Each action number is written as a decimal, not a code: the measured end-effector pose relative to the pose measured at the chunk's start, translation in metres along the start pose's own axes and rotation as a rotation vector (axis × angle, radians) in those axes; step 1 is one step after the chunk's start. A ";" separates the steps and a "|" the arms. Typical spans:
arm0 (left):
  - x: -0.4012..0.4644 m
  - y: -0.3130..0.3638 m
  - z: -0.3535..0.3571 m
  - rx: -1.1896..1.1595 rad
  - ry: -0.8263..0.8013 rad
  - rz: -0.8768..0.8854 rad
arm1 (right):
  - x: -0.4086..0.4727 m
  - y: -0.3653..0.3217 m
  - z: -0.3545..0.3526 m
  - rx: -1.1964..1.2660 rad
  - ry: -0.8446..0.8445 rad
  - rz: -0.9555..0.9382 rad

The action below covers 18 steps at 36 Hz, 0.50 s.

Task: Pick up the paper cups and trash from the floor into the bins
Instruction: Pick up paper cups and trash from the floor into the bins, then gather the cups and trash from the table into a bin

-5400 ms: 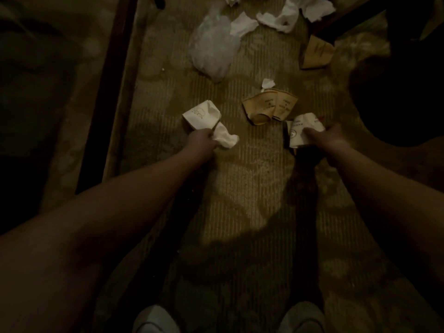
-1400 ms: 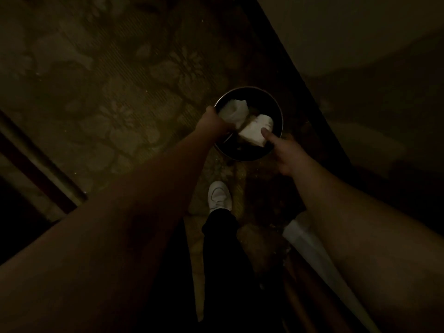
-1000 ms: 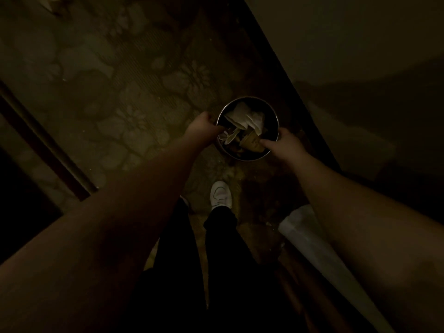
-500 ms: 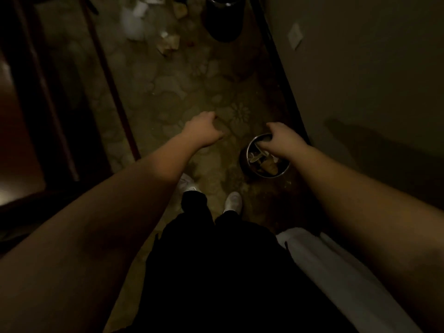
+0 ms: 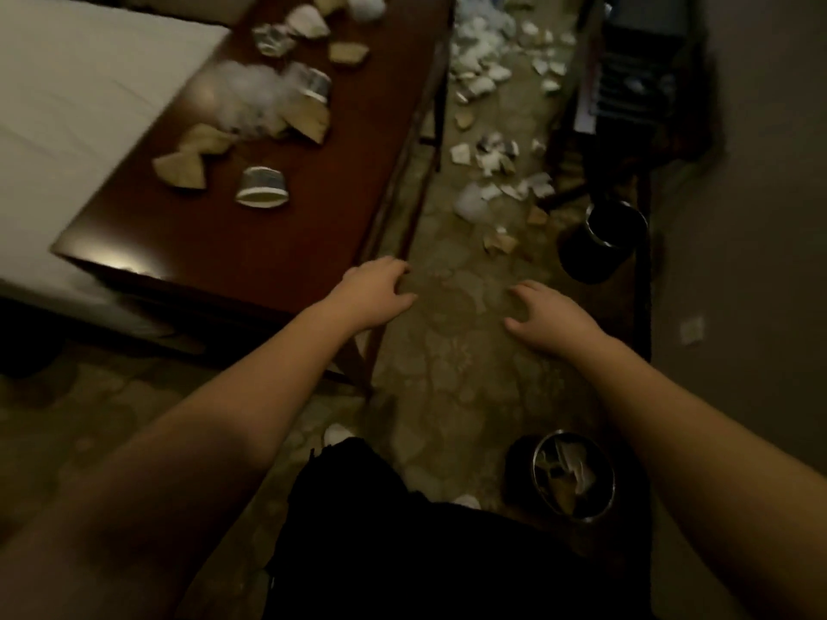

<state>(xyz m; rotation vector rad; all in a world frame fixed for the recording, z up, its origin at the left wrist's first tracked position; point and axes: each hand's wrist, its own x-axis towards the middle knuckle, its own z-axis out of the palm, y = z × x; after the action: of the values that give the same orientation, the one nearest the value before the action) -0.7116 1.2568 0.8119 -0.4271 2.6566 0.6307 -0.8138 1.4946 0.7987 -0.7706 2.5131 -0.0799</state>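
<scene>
My left hand [image 5: 373, 292] and my right hand [image 5: 547, 316] hang empty over the patterned carpet, fingers spread. A small round bin [image 5: 575, 474] stands on the floor by my right forearm, holding crumpled paper and flattened cups. A second, dark bin [image 5: 602, 241] stands further ahead on the right. Crushed brown cups [image 5: 500, 241] and white paper scraps [image 5: 476, 201] lie on the carpet between the table and that bin. More trash [image 5: 481, 73] is scattered further back.
A dark wooden table [image 5: 349, 181] on the left carries crushed cups, a tipped paper cup [image 5: 262, 187] and a plastic bag. A white bed [image 5: 80, 105] lies beyond it. A wall runs along the right, with a dark luggage stand [image 5: 626, 78] at the back.
Both hands let go of the cups and paper into the small bin and came away empty. My view lifted from that bin to the littered floor ahead.
</scene>
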 end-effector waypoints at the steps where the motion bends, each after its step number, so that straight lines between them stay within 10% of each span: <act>1: -0.007 -0.014 -0.007 -0.040 0.021 -0.027 | 0.006 -0.015 -0.002 -0.006 0.000 -0.018; 18: -0.026 -0.302 -0.105 -0.262 0.176 -0.300 | 0.163 -0.271 0.000 0.142 -0.025 -0.130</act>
<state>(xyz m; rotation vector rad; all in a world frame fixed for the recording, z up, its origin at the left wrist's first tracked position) -0.6065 0.9543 0.7999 -0.9757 2.5985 0.8797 -0.7919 1.1797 0.7786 -0.8693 2.4015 -0.2882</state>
